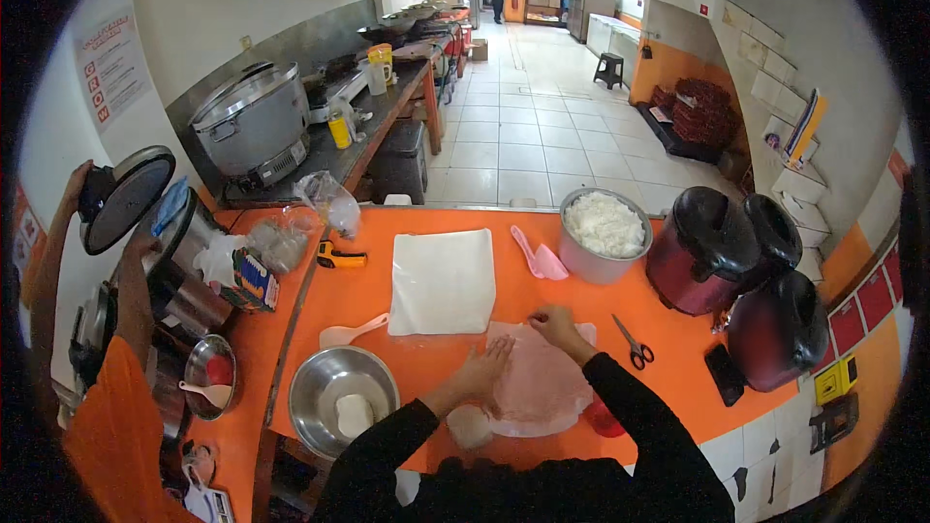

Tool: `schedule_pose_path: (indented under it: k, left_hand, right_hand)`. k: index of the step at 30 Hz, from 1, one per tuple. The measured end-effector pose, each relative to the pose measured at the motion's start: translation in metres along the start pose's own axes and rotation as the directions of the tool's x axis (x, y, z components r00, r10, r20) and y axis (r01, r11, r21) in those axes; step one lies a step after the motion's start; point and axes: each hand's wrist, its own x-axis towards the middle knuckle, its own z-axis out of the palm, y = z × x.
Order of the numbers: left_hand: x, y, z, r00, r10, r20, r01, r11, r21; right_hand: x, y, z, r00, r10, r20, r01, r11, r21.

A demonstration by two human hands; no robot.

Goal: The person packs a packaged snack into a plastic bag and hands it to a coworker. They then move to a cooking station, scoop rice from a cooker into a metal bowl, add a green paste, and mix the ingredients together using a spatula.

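Observation:
My left hand (492,370) rests flat, palm down, on the left side of a thin, pale pinkish sheet (541,392). Curled fingers on my right hand (556,325) hover at or just over the sheet's far edge; whether they pinch anything is hidden. Beside the sheet's near left corner is a pale round item (469,426). A red object (604,418) is partly covered by my right sleeve. To the left stands a steel bowl (309,385) with a white lump (354,415) inside. Beyond my hands lie white sheets (442,283). Scissors (633,345) lie to the right.
A pot of cooked rice (604,232), a pink scoop (539,258) and dark red lidded containers (701,250) stand along the orange table (349,232). A phone (724,375) lies right. At left, a co-worker in an orange shirt (120,428) lifts a lid (129,200) near a tall pot.

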Motion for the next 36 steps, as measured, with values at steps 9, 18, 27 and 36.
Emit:
schedule_pose_path:
  k: [9, 18, 27, 36]
  left_hand:
    - [0.008, -0.002, 0.010, 0.998, 0.007, -0.063, -0.009, 0.999, -0.043]
    - [0.016, -0.008, 0.024, 0.974, -0.012, -0.226, 0.019, 0.999, 0.027]
    - [-0.110, 0.042, -0.009, 0.837, -0.400, -0.372, 0.052, 0.736, -0.675]
    - [-0.147, 0.061, 0.080, 0.759, -0.505, -0.410, 0.208, 0.786, -0.582]
  right_hand:
    - [0.009, 0.010, 0.029, 0.912, -0.402, 0.083, 0.396, 0.805, -0.443]
    - [0.041, 0.052, 0.009, 0.956, -0.280, -0.086, 0.226, 0.893, -0.388]
    - [-0.002, -0.171, 0.058, 0.884, -0.467, 0.002, 0.437, 0.830, 0.346]
    - [-0.042, -0.241, 0.141, 0.755, -0.489, 0.437, 0.367, 0.868, 0.336]
